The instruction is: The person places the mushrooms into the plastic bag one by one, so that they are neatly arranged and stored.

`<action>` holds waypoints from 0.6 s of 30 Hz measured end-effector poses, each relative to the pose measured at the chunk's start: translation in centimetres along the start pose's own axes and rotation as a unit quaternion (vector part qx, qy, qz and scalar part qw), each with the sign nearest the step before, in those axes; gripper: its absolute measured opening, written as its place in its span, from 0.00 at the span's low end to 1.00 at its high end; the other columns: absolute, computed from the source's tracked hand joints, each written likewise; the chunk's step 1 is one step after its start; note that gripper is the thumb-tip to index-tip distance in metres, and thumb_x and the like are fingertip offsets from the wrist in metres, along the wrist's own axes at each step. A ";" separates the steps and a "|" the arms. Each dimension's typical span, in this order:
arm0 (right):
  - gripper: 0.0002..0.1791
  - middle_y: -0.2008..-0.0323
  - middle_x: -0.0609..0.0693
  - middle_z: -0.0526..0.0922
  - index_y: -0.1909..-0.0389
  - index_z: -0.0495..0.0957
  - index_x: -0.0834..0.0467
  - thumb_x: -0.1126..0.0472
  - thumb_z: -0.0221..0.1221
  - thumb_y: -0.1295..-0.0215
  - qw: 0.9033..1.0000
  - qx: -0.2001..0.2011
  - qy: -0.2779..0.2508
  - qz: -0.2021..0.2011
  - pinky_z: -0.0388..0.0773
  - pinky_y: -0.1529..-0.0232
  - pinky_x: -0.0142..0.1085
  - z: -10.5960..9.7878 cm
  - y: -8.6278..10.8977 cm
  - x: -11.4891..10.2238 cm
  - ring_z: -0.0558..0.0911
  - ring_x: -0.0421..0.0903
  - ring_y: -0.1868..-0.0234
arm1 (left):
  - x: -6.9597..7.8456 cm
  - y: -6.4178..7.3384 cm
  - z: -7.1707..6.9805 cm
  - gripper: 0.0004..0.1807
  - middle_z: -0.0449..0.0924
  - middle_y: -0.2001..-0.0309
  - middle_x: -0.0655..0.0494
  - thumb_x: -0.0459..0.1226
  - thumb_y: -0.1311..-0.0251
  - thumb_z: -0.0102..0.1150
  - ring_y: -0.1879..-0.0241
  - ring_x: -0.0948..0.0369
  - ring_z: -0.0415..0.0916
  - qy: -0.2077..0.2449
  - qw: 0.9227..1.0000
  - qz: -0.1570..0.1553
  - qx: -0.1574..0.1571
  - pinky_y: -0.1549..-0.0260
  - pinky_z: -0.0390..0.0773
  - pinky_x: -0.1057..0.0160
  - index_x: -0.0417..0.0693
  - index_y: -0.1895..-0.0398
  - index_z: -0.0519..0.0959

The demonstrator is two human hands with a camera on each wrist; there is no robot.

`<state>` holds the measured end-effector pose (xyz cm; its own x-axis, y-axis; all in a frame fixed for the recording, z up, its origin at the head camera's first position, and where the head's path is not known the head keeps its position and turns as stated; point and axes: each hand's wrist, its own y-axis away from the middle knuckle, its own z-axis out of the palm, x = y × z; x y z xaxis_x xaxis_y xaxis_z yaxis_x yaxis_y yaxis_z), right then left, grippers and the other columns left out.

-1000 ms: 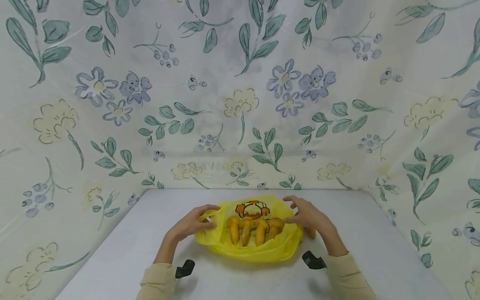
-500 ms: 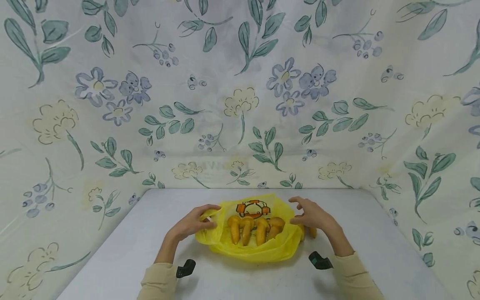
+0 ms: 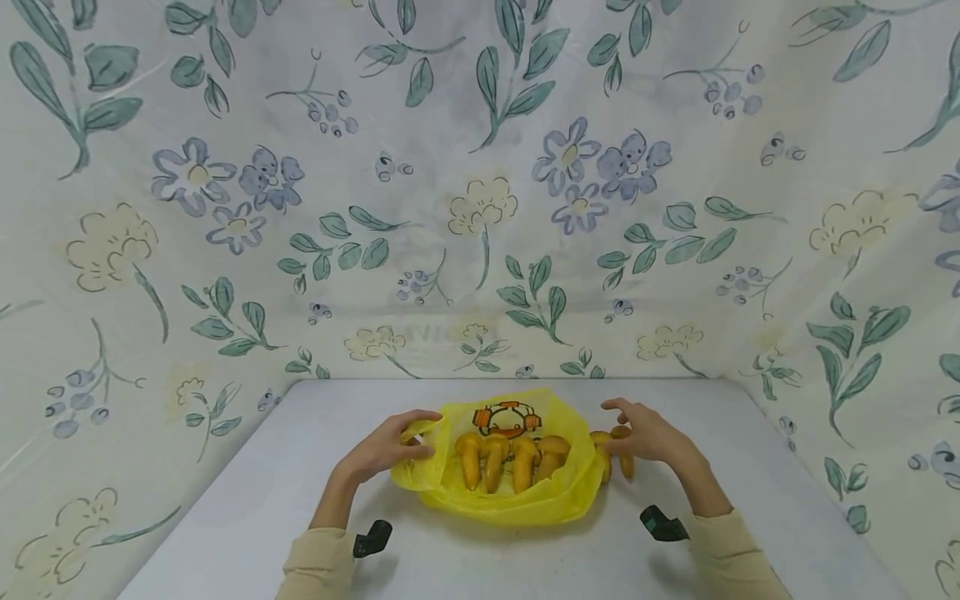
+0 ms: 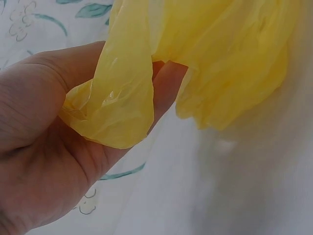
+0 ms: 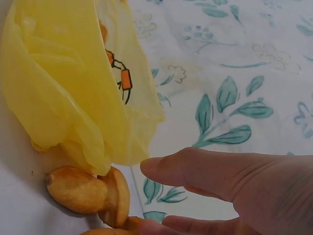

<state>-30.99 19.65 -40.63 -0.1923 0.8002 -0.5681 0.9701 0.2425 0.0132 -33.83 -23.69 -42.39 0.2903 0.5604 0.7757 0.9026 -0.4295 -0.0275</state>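
A yellow plastic bag (image 3: 517, 512) lies with its mouth facing me, an orange and black print on its back inner side. Several brown mushrooms (image 3: 522, 467) sit side by side in it. My left hand (image 3: 387, 446) holds the bag's left handle; in the left wrist view the handle film (image 4: 122, 93) passes between thumb and fingers. Outside the bag's right side lie two loose mushrooms (image 3: 627, 467). Over them is my right hand (image 3: 651, 431), fingers apart and holding nothing. The right wrist view shows its thumb just above a stubby mushroom (image 5: 76, 190) beside the bag.
The white table (image 3: 480, 571) runs back to a floral cloth backdrop (image 3: 480, 275), which also rises at both sides. A dark wrist camera (image 3: 663, 523) sticks out from the right wrist, and another dark camera (image 3: 372, 538) from the left.
My right hand has moved right, away from the bag's edge to above the loose mushrooms, which show more now. The left hand and the bag have stayed in place.
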 end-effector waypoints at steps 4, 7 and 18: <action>0.38 0.43 0.70 0.74 0.33 0.67 0.59 0.55 0.69 0.43 1.000 0.001 -0.004 0.001 0.78 0.49 0.54 -0.1 0.1 0.3 0.78 0.60 0.48 | 0.0 -0.1 -0.1 0.29 0.65 0.30 0.41 0.40 0.39 0.65 0.54 0.54 0.73 0.001 1.000 0.004 -0.001 0.54 0.77 0.59 0.49 0.34 0.71; 0.37 0.42 0.71 0.72 0.33 0.66 0.60 0.56 0.69 0.42 1.000 0.004 -0.009 0.000 0.78 0.49 0.54 -0.2 0.1 0.3 0.77 0.61 0.48 | 0.1 -0.1 -0.2 0.29 0.65 0.30 0.40 0.40 0.39 0.65 0.54 0.53 0.73 0.003 1.000 0.007 -0.003 0.55 0.77 0.58 0.49 0.34 0.71; 0.39 0.41 0.72 0.70 0.33 0.65 0.61 0.56 0.69 0.43 1.000 0.003 0.001 0.023 0.80 0.54 0.50 -0.1 0.0 1.1 0.77 0.57 0.52 | 0.1 0.0 0.0 0.29 0.65 0.31 0.40 0.39 0.39 0.65 0.55 0.53 0.73 0.000 1.000 0.001 -0.005 0.56 0.78 0.60 0.49 0.34 0.71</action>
<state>-31.24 20.64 -41.17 -0.1476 0.8119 -0.5648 0.9789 0.2014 0.0338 -33.79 -23.63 -42.27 0.2917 0.5601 0.7754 0.8989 -0.4375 -0.0222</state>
